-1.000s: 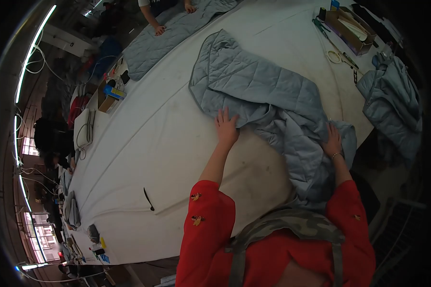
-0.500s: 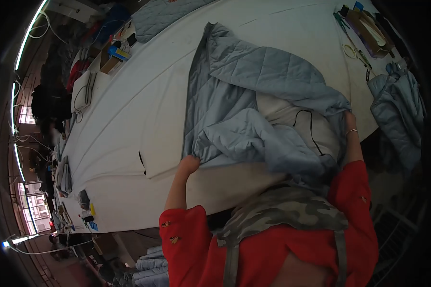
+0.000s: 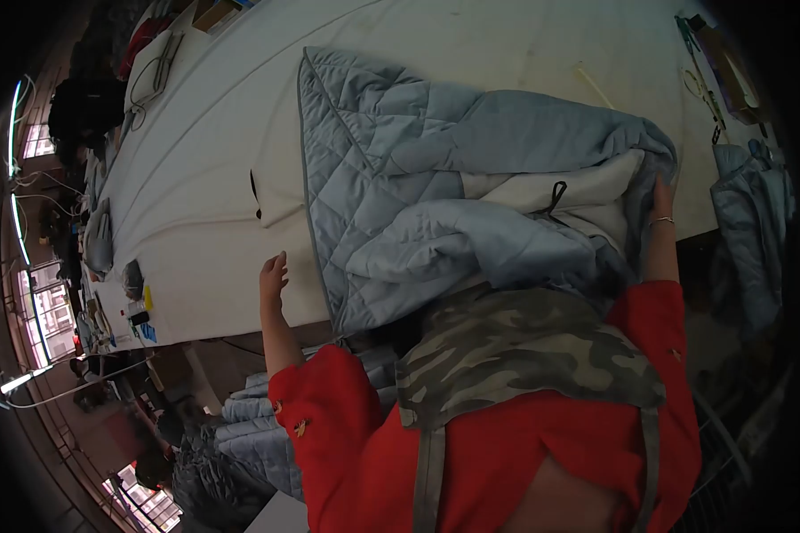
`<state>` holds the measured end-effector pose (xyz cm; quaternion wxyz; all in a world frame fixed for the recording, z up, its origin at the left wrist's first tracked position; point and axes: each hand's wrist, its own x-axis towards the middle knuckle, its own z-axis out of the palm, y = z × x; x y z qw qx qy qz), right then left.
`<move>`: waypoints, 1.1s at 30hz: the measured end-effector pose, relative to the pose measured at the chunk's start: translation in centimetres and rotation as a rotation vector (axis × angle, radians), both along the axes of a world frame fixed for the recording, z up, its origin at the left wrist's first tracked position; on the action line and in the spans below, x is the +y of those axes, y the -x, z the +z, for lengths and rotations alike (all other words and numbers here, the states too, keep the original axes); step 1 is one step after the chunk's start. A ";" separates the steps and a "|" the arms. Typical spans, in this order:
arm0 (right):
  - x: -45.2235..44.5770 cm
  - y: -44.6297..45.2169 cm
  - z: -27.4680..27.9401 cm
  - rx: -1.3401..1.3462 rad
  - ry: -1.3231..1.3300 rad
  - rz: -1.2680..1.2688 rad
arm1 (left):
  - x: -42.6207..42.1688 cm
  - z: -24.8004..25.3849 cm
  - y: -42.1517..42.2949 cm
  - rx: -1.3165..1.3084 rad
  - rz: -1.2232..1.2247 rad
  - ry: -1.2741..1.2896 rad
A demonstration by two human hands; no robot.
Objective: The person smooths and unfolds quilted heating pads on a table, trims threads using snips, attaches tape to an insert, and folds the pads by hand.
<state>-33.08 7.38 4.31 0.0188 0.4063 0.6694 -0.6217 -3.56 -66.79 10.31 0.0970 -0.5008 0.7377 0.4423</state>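
A blue-grey quilted fabric piece (image 3: 347, 204) with a dark bound edge lies spread on the white-covered table (image 3: 196, 240). Its near side reaches the table edge by my body. Folds of it surround a pale cream cloth (image 3: 520, 191) that carries a thin black cord (image 3: 556, 200). My left hand (image 3: 276, 274) is off the fabric, just left of its bound edge, with fingers loosely bent and nothing in them. At the far right corner, my right hand (image 3: 663, 194) grips a bunched part of the fabric; some fingers are hidden.
At the right, more quilted fabric (image 3: 751, 204) hangs over the table edge, below a cardboard box (image 3: 729, 71). A black strip (image 3: 255, 194) lies on the table cover. Folded quilted pieces (image 3: 262, 426) are stacked below the table at the left.
My left hand has let go of the near left corner and moved left. The fabric's left part now lies flatter, spread further left and toward me. My right hand still grips its corner.
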 end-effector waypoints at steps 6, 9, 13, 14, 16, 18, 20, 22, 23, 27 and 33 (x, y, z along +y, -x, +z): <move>1.0 -2.0 -1.3 0.002 0.027 0.292 | 10.6 -6.8 12.7 0.409 -0.244 0.139; 1.6 -2.3 3.2 -0.127 0.165 0.328 | 15.5 -4.6 17.2 0.281 -0.609 0.116; 4.9 2.1 12.8 0.022 0.155 0.455 | 13.7 5.4 23.8 0.356 -0.858 0.041; 4.9 4.0 15.0 0.037 0.088 0.470 | 12.1 9.4 26.1 0.441 -0.537 0.015; 3.6 8.3 19.0 0.125 0.132 0.392 | 7.7 14.1 30.0 0.708 -0.314 0.090; 3.1 14.6 23.3 0.260 0.255 0.367 | 3.7 19.3 34.2 0.933 -0.089 0.310; 1.4 20.2 26.3 0.435 0.213 0.385 | 1.2 24.8 37.4 1.112 0.093 0.288; -1.4 25.3 28.2 0.623 0.130 0.397 | 0.4 26.4 39.4 1.132 0.092 0.251; -2.8 27.2 28.5 0.702 0.080 0.395 | 0.7 25.9 39.7 1.090 0.117 0.409; -7.1 32.1 24.3 0.828 -0.306 0.429 | 0.3 18.4 41.0 0.848 -0.108 0.689; -6.5 21.9 3.2 0.263 -0.737 0.839 | 8.8 -1.9 30.6 0.437 -0.644 0.382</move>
